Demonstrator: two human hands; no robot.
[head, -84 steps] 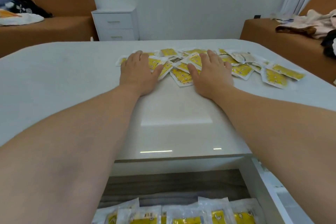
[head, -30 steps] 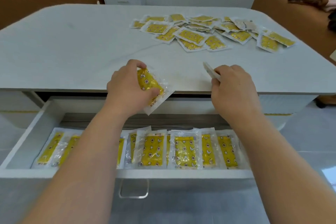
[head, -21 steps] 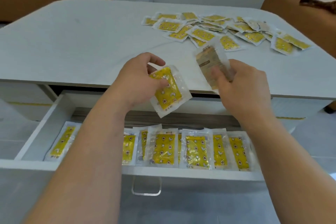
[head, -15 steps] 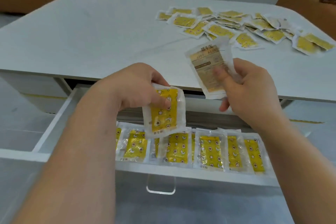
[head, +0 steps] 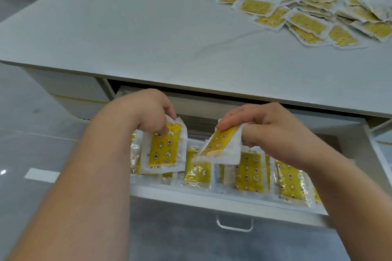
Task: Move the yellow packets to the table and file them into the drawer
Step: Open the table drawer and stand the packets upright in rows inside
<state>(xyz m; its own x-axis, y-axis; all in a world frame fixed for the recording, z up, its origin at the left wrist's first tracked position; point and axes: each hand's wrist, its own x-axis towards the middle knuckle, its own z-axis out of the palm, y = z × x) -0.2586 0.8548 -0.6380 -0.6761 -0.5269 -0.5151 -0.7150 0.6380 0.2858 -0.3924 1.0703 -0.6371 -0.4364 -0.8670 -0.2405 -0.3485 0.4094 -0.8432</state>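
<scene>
Left hand: we see the left hand (head: 146,112) over the left part of the open drawer (head: 212,196), knuckles toward us.
Left fingers: its fingers (head: 169,111) are curled down and pinch the top edge of the left packet (head: 164,150).
Left packet: it hangs nearly upright with its yellow printed face toward us. Its lower edge overlaps the filed packets (head: 250,172), and we cannot tell whether it touches them.
Right hand: the right hand (head: 269,129) is over the middle of the drawer, just beside the left hand but apart from it.
Right fingers: forefinger on top and thumb underneath, they grip the upper end of the right packet (head: 220,146).
Right packet: it is tilted, with its lower left corner dipping toward the filed row and the yellow side facing up.
Filed packets: they lie side by side and overlapping along the drawer's front wall, yellow faces up.
Drawer: it is white and pulled out beneath the front edge of the counter (head: 148,27), with a metal handle (head: 234,223) on its front.
Loose packets: we see the loose packets (head: 307,19) in an overlapping heap at the counter's far right, well apart from both hands.
Floor: the floor (head: 31,133) on the left is glossy grey tile.
</scene>
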